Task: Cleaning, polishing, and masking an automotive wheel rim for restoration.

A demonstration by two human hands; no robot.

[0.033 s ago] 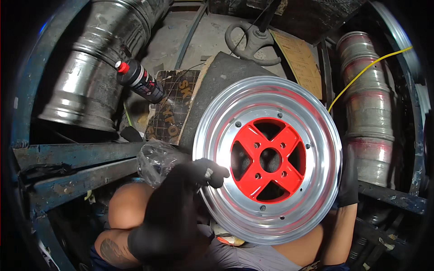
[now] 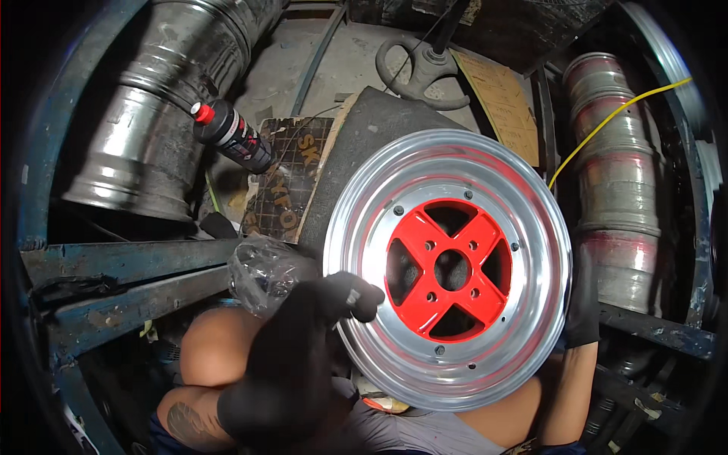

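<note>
Head view, single frame. Hidden or unclear: the right hand [image 2: 582, 303], in a black glove, sits behind the wheel's rim at about 3 o'clock of the wheel; only its back edge and wrist show, fingers out of sight behind the metal, so its grip cannot be told beyond that it is pressed to the rim's outer edge. The wheel's lower edge overlaps the person's lap and a pale object there that is too covered to identify. Frame corners are dark and bent by the lens. The wheel [image 2: 447, 265] is a polished silver rim with a red four-spoke centre, face up toward the camera, tilted slightly, centre of frame. The left hand [image 2: 303, 356], also black-gloved, comes up from 7 o'clock; its fingers are curled with the fingertips [image 2: 362, 294] touching the rim's lip at about 8 o'clock of the wheel, narrow, not wrapped round anything visible. Just beside it at 10 o'clock lies a crumpled clear plastic bag [image 2: 265, 269]. A black bottle with a red cap [image 2: 231, 136] lies tilted at upper left, beside a stack of bare steel rims [image 2: 152, 129]. More rims [image 2: 618, 174] stand at the right with a yellow cable [image 2: 607, 121] across them.
</note>
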